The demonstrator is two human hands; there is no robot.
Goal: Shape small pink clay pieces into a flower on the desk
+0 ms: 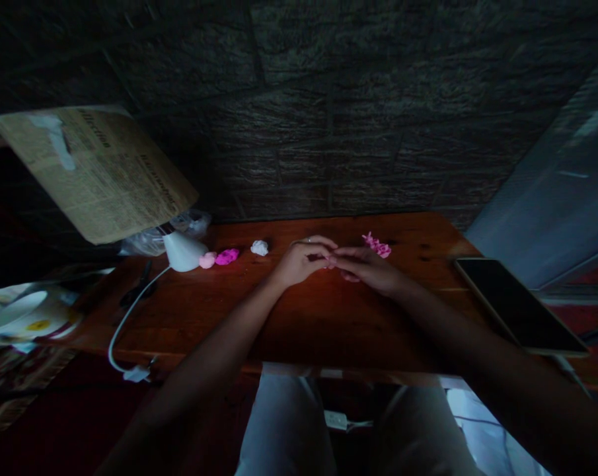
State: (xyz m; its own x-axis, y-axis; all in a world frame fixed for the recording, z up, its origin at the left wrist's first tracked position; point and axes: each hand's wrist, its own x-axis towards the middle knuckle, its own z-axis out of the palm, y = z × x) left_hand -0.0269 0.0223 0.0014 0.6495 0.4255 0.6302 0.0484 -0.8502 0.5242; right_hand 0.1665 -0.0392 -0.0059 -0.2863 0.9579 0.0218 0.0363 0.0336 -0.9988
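Note:
Over the middle of the wooden table my left hand point(306, 258) and my right hand point(363, 266) meet at the fingertips. Both are closed in a pinch, and whatever lies between them is too small and dark to make out. A ring shows on a finger of my left hand. Just beyond my right hand lie small pink shaped pieces point(376, 245), bunched together. To the left of my hands sit a crumpled white lump point(260, 247), a magenta lump point(227, 256) and a light pink lump point(207, 260), which look like modelling clay.
A lamp with a newsprint shade point(105, 178) and white base point(184, 252) stands at the left, its white cable point(114, 340) hanging over the edge. Dark scissors point(139, 287) lie nearby. A tablet point(519, 304) rests at the right. Behind the table point(299, 324) rises a dark stone-patterned wall point(299, 132).

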